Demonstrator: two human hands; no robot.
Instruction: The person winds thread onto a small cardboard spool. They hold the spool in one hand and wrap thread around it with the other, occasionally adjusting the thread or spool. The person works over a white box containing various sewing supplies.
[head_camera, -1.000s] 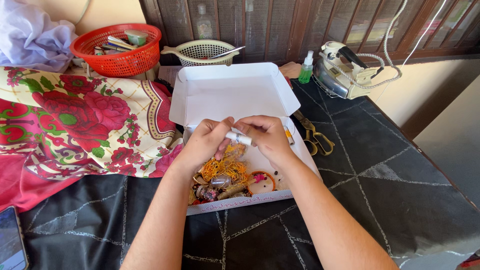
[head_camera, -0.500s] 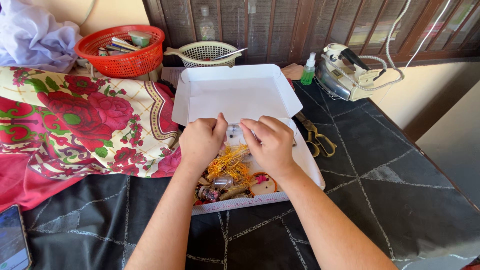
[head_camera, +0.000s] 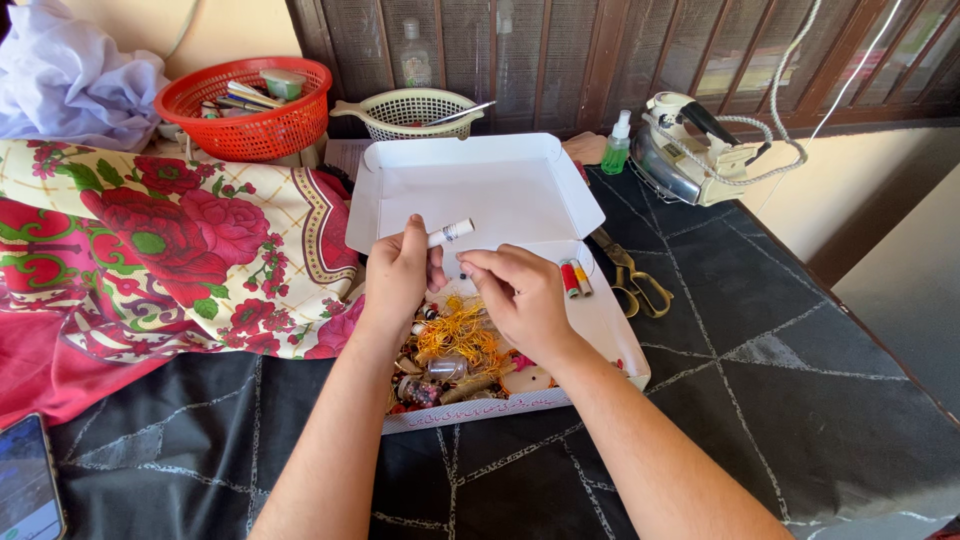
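1. The left hand (head_camera: 398, 272) is closed around the lower end of a small white tube (head_camera: 450, 233), a spool or glue stick by its shape; which one cannot be told. Only the tube's upper end shows, slanting up to the right above the fingers.
2. The right hand (head_camera: 520, 295) hovers just beside the left, fingers bent and pinched toward the tube's hidden end. Whether its fingertips hold anything, a thread perhaps, is too small to make out.
3. Both hands are over an open white cardboard box (head_camera: 480, 185), whose raised lid leans back. The hands cover part of the box's contents.
4. Inside the box lie a tangle of yellow-orange thread (head_camera: 460, 335), a small clear bottle (head_camera: 447, 368) and a jumble of beads and trinkets, too crowded to name one by one.
5. Two thread spools (head_camera: 574, 278), one red and one orange, lie side by side at the box's right edge.
6. Brass-coloured scissors (head_camera: 630, 277) lie on the black cloth just right of the box.
7. A floral fabric (head_camera: 170, 240) spreads on the left; a phone (head_camera: 28, 490) is cut off at the lower left corner.
8. Behind stand a red basket (head_camera: 248, 108), a cream basket (head_camera: 410, 112), a green bottle (head_camera: 617, 145) and an iron (head_camera: 695, 145).
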